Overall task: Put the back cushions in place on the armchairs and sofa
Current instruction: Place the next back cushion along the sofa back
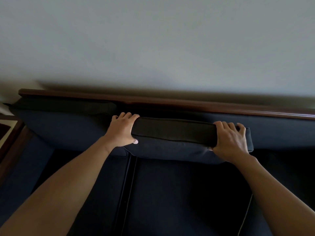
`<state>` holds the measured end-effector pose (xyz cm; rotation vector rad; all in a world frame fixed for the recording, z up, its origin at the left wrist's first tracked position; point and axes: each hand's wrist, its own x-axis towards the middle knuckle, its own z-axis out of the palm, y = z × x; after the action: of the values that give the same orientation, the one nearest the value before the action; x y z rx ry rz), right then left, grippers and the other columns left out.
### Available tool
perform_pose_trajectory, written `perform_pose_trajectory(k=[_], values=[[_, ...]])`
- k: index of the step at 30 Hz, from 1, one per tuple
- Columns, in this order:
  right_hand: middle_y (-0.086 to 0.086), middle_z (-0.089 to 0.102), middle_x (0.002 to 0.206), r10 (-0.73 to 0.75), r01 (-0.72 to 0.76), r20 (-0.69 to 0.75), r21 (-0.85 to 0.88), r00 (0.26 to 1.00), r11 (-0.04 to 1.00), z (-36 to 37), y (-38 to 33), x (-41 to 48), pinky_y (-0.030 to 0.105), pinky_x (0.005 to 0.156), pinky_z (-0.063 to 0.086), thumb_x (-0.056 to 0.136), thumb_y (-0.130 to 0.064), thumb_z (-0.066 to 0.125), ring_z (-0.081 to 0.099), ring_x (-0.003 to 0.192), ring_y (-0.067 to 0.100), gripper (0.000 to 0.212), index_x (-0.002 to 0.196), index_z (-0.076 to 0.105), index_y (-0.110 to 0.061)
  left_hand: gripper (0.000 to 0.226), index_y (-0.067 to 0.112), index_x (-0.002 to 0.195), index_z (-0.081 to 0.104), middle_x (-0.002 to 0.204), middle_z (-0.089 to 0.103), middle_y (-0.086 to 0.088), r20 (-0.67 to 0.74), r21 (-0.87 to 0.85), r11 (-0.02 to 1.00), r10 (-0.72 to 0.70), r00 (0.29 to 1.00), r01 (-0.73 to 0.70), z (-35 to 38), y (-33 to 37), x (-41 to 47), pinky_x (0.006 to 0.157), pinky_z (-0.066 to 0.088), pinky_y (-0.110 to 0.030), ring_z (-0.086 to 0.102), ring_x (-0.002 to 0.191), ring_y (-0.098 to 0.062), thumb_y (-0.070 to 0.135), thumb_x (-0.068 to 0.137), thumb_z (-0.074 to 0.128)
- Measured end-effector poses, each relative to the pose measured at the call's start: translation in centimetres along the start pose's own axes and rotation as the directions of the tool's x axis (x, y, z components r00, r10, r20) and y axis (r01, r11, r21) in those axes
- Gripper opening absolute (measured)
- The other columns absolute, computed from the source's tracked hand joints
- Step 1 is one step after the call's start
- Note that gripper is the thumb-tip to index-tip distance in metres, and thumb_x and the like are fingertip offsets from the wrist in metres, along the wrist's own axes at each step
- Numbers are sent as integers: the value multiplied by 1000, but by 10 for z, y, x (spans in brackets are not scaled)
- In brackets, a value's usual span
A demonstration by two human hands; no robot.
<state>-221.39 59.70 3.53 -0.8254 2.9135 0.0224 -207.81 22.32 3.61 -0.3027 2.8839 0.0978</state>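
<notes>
- Navy fabric fills both grips: the left hand (121, 132) is clamped over the left end of the back cushion's (172, 133) top edge, fingers curled over the far side and thumb pressed on the near face.
- Clamped the same way on the right end of that top edge, the right hand (230, 138) has its fingers spread over the top, just short of the cushion's right corner.
- Held upright, the back cushion stands in the middle of the sofa (170, 193), near its backrest; whether it touches the backrest I cannot tell.
- A second back cushion (64, 123) leans against the backrest at the sofa's left end, just beside the held one.
- Dark wooden rail (170, 101) runs along the sofa's back edge, below a pale wall (153, 40).
- Two seat cushions meet at a seam under the left hand.
</notes>
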Motion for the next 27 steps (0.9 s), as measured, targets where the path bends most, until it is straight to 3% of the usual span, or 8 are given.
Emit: perform_pose_trajectory(k=[9, 12, 16, 21, 24, 27], values=[[3, 57, 138, -20, 18, 82, 23, 996, 1000, 23, -12, 73, 62, 123, 15, 68, -57, 89, 47, 136, 30, 101, 148, 42, -18, 116, 22, 163, 34, 145, 52, -6, 91, 21, 1000, 18, 996, -20, 1, -42, 65, 112, 37, -58, 45, 137, -34, 57, 69, 91], [4, 48, 150, -24, 21, 146, 19, 989, 1000, 33, -16, 84, 64, 124, 6, 68, -59, 90, 38, 146, 29, 114, 157, 32, -17, 112, 22, 166, 29, 151, 44, -8, 37, 72, 996, 58, 998, -60, 16, -46, 69, 116, 35, -53, 42, 138, -35, 58, 77, 86], [7, 39, 160, -9, 15, 120, -52, 993, 999, 51, -19, 78, 66, 125, 5, 71, -61, 87, 29, 151, 29, 125, 164, 20, -13, 108, 13, 167, 27, 161, 37, -21, -68, 148, 983, 121, 990, -109, 42, -47, 51, 123, 27, -64, 35, 148, -46, 40, 82, 88], [16, 26, 171, 50, -47, 47, -71, 998, 996, 66, -26, 62, 65, 125, 8, 77, -47, 87, 20, 159, 35, 118, 165, 18, -8, 118, 1, 167, 11, 172, 18, -28, -62, 167, 984, 69, 996, -58, 62, -24, 33, 126, 17, -66, 14, 159, -50, 27, 80, 86], [21, 16, 172, 125, -125, 1, -15, 992, 992, 72, -35, 43, 62, 126, 6, 82, -34, 86, 14, 160, 39, 109, 165, 20, -5, 119, 5, 167, -4, 176, -1, -24, -34, 117, 993, 35, 999, -31, 60, -16, 31, 129, 3, -64, -4, 162, -45, 33, 84, 76], [21, 4, 174, 172, -172, 5, 14, 985, 985, 72, -44, 26, 60, 127, -1, 93, -34, 76, 2, 161, 39, 102, 166, 11, -6, 106, 10, 168, -8, 177, -9, -19, -10, 61, 997, 46, 999, -46, 54, -7, 27, 129, -2, -64, -11, 162, -41, 40, 95, 63]])
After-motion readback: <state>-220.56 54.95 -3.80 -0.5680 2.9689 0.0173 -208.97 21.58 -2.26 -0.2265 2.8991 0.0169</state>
